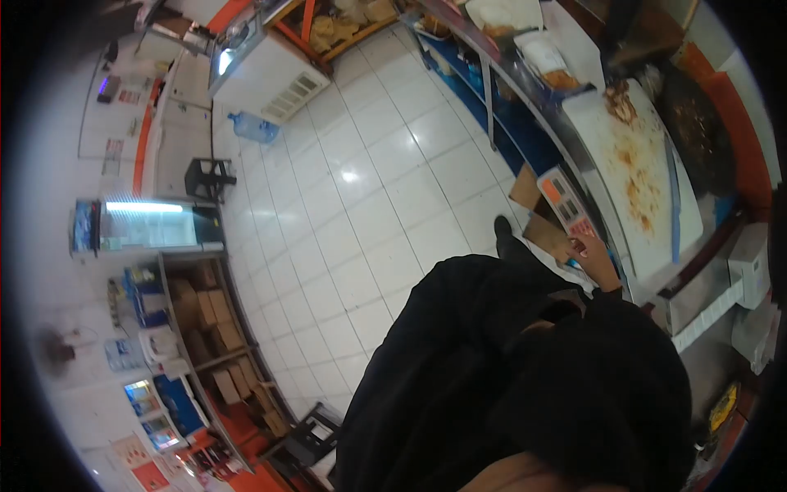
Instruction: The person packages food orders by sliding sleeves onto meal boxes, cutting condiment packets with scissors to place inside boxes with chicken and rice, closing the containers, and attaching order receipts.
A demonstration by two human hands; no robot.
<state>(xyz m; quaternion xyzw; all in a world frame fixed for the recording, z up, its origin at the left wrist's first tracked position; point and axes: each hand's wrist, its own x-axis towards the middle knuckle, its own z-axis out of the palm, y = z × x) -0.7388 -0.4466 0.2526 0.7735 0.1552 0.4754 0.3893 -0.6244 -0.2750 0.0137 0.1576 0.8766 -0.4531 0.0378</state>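
Note:
My right hand is over the lower end of a digital scale's panel, with its fingertips at the red keys. The fingers are partly bent and apart, and nothing shows in them. The panel is on the side of the counter, beside a white cutting board smeared with orange-brown food bits. A heap of chopped meat lies at the board's far end. Brown cardboard flaps stick out below the panel. My left hand is out of view. Bare skin shows at the bottom edge, but I cannot tell which body part it is.
A long blue-handled or blue-edged tool lies along the board's right side, near a dark round pan. White floor tiles stretch left to a black stool, a water jug and shelves of boxes.

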